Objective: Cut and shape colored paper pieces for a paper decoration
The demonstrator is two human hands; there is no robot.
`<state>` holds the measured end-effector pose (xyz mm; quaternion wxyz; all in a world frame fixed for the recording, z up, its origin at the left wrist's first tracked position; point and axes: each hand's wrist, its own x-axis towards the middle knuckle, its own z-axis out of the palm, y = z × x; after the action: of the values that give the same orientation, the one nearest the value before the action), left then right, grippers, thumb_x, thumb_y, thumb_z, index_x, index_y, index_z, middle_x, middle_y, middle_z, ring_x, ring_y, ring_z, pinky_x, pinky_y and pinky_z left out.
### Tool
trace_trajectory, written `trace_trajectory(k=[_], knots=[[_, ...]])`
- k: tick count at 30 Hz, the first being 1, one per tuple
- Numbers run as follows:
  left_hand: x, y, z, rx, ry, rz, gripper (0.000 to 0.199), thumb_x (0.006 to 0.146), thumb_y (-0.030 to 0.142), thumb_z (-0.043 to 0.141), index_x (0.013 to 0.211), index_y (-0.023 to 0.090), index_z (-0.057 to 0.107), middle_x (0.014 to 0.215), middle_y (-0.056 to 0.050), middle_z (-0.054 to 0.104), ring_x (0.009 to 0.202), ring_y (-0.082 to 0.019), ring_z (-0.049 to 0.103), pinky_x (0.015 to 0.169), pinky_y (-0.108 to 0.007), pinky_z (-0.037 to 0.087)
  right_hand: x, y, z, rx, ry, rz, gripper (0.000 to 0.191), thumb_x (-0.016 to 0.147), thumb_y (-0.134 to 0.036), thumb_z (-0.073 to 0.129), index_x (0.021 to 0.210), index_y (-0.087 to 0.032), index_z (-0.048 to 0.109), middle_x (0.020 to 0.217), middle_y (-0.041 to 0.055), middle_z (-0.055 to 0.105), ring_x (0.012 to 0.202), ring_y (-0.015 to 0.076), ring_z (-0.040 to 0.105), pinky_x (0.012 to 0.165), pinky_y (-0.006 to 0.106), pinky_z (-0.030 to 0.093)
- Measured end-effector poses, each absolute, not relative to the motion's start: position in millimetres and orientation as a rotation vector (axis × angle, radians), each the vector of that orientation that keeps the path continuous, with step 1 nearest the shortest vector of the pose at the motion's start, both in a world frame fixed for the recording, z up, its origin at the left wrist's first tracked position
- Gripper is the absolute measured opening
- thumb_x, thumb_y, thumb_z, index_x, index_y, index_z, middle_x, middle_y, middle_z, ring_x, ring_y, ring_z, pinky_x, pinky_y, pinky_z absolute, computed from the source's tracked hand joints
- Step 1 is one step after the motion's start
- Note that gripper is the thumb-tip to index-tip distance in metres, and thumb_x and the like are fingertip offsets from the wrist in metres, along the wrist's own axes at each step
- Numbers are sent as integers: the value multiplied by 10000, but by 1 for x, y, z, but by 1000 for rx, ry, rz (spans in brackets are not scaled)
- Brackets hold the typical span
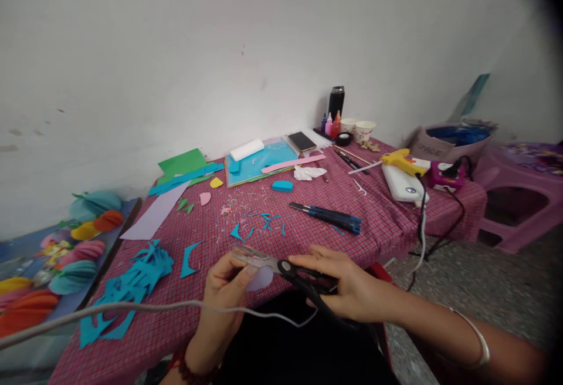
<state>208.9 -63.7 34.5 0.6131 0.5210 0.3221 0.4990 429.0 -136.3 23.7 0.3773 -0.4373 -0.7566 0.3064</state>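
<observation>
My right hand [341,282] is closed round the handles of black-handled scissors [299,282], low in front of my lap. Their metal blades point left and lie across a small piece of lilac paper [260,279] with a rounded edge. My left hand [229,282] pinches that paper between thumb and fingers close to the blade tips. Part of the paper is hidden behind the blades and thumb. Just beyond the hands, blue paper scraps [237,232] lie on the checked tablecloth [281,250], with a blue and black utility knife [328,218] to their right.
A pile of blue paper offcuts [132,285] and a lilac sheet [156,212] lie at left. A yellow glue gun [402,162] rests on a white power bank [402,184] at right. A pale cable [145,307] crosses the foreground. Behind stand a black flask [336,102] and paper cups [364,131].
</observation>
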Motion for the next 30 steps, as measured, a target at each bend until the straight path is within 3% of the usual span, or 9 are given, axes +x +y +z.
trace_trajectory(k=[5, 11, 18, 25, 27, 30], knots=[[209, -63, 31, 1180, 746, 1143, 40, 680, 203, 735, 673, 182, 701, 769, -29, 678, 734, -142, 628, 675, -242, 508, 428, -135, 24, -1120, -1923, 801, 549, 811, -242, 626, 1339, -252, 479, 1011, 73, 560, 919, 195, 540, 810, 361, 459], [210, -63, 25, 1157, 813, 1112, 95, 649, 205, 761, 726, 180, 710, 737, -31, 696, 671, -150, 640, 623, -245, 510, 426, -132, 33, -1247, -1921, 787, 692, 684, -249, 738, 1324, -283, 479, 1020, 53, 522, 928, 204, 533, 814, 361, 453], [212, -65, 27, 1168, 838, 1127, 104, 640, 225, 762, 714, 170, 713, 719, -42, 699, 673, -157, 636, 627, -256, 506, 425, -135, 23, -1152, -1907, 771, 617, 760, -312, 702, 1335, -259, 483, 1012, 74, 562, 926, 207, 547, 792, 347, 455], [212, -62, 34, 1278, 753, 1149, 128, 715, 192, 691, 599, 177, 641, 757, -31, 666, 733, -153, 612, 672, -270, 493, 425, -123, 16, -1135, -1870, 734, 479, 822, -246, 625, 1288, -227, 518, 1019, 65, 639, 907, 179, 589, 807, 339, 466], [209, -59, 37, 1394, 693, 1183, 115, 748, 178, 654, 635, 196, 648, 754, -29, 667, 730, -162, 607, 675, -295, 494, 428, -111, 14, -1208, -1904, 684, 452, 821, -185, 590, 1267, -225, 528, 1077, 69, 641, 954, 184, 593, 842, 343, 463], [198, -53, 40, 1816, 607, 1336, 139, 774, 122, 612, 748, 243, 675, 821, -21, 696, 853, -193, 612, 798, -367, 480, 435, -90, 9, -1423, -1989, 523, 419, 808, -133, 557, 1222, -203, 563, 1080, 82, 634, 969, 196, 588, 861, 344, 451]])
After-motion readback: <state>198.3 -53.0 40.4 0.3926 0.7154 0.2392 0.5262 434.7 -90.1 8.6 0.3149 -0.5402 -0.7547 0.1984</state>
